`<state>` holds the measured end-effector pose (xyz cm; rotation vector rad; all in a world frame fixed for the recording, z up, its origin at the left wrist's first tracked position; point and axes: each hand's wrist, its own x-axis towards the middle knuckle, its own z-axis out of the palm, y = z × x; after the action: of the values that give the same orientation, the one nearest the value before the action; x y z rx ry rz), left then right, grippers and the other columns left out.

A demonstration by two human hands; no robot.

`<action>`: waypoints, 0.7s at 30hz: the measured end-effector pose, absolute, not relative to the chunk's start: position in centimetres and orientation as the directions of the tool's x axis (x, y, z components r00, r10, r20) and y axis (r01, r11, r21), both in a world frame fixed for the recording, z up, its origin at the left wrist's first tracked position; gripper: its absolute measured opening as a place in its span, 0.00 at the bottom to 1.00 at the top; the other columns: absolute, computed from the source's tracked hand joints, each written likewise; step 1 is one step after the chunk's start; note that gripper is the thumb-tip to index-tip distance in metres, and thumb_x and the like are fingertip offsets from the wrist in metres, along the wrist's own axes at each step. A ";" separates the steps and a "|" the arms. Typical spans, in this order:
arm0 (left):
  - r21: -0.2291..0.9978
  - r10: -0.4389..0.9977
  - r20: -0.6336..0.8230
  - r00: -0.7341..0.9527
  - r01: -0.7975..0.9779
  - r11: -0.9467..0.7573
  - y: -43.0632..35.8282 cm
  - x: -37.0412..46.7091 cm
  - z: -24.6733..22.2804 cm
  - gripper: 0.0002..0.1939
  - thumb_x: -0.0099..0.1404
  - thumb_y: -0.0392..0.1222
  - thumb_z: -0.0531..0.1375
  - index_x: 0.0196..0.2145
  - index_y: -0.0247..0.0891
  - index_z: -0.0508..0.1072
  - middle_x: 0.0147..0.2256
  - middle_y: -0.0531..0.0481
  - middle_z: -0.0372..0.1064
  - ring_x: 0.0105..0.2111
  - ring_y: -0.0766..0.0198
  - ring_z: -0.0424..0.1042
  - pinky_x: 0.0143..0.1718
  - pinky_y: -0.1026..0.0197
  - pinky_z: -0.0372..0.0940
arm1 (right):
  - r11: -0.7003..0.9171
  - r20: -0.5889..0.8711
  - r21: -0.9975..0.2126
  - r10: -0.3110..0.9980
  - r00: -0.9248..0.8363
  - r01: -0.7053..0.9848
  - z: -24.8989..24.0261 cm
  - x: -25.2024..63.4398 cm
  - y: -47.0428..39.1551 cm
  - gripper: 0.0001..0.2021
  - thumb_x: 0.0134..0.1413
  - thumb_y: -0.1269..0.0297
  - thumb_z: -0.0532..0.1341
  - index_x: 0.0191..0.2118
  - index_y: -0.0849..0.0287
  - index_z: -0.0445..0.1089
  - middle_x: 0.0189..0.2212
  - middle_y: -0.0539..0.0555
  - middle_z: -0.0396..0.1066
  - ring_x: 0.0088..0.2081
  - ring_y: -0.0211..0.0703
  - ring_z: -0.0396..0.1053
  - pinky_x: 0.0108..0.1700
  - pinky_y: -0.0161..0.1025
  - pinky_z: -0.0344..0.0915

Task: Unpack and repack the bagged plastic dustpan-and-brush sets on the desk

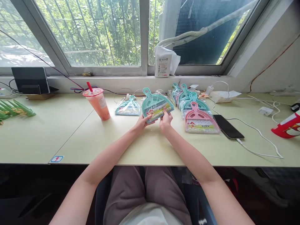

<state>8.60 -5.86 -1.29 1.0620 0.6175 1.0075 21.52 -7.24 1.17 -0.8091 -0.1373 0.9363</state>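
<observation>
Between my two hands I hold a teal mini dustpan and brush set (153, 100), tilted above the table, with a printed card across its front. My left hand (142, 122) grips its lower left edge, and my right hand (166, 118) pinches the lower right part near the card. To the left a wrapped teal dustpan set (128, 107) lies flat. On the right, several more teal dustpan sets (197, 103) overlap in a row, with a pink dustpan set (200, 120) nearest me.
A drink cup with a red straw (99, 104) stands left. Right of the pink set lies a black phone (228, 126) on a white cable (262, 137). Farther out are a red cup-like object (287, 126), green items (17, 109) and a tablet (30, 80). A tissue pack (163, 65) sits on the sill.
</observation>
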 end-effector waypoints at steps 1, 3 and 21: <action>0.927 0.885 0.049 0.464 -0.352 0.133 -6.2 8.7 -1.2 0.27 0.59 0.45 0.70 0.54 0.38 0.70 0.56 0.39 0.73 0.45 0.51 0.80 0.52 0.48 0.71 | 0.335 -0.218 -0.680 0.756 0.617 -0.652 1.3 21.5 -7.3 0.10 0.57 0.68 0.65 0.45 0.59 0.75 0.36 0.50 0.80 0.38 0.36 0.77 0.43 0.32 0.75; 0.939 0.865 0.053 0.500 -0.320 0.127 -6.5 8.8 -0.9 0.29 0.59 0.46 0.70 0.56 0.40 0.69 0.57 0.39 0.72 0.44 0.51 0.81 0.51 0.49 0.72 | 0.342 -0.198 -0.697 0.752 0.628 -0.630 1.6 21.4 -7.4 0.10 0.57 0.65 0.64 0.44 0.59 0.75 0.35 0.51 0.80 0.39 0.37 0.78 0.43 0.33 0.75; 0.952 0.946 -0.039 0.321 -0.277 0.133 -4.6 7.9 -1.0 0.22 0.51 0.39 0.72 0.44 0.33 0.77 0.43 0.41 0.79 0.43 0.53 0.79 0.44 0.55 0.76 | 0.255 -0.242 -0.739 0.763 0.599 -0.624 0.4 20.8 -7.1 0.06 0.53 0.63 0.65 0.36 0.56 0.70 0.33 0.49 0.78 0.41 0.38 0.77 0.44 0.32 0.74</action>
<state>7.94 -4.57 -0.96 1.0624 0.8053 1.0426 20.85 -7.06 0.36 -0.9113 -0.1775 0.9482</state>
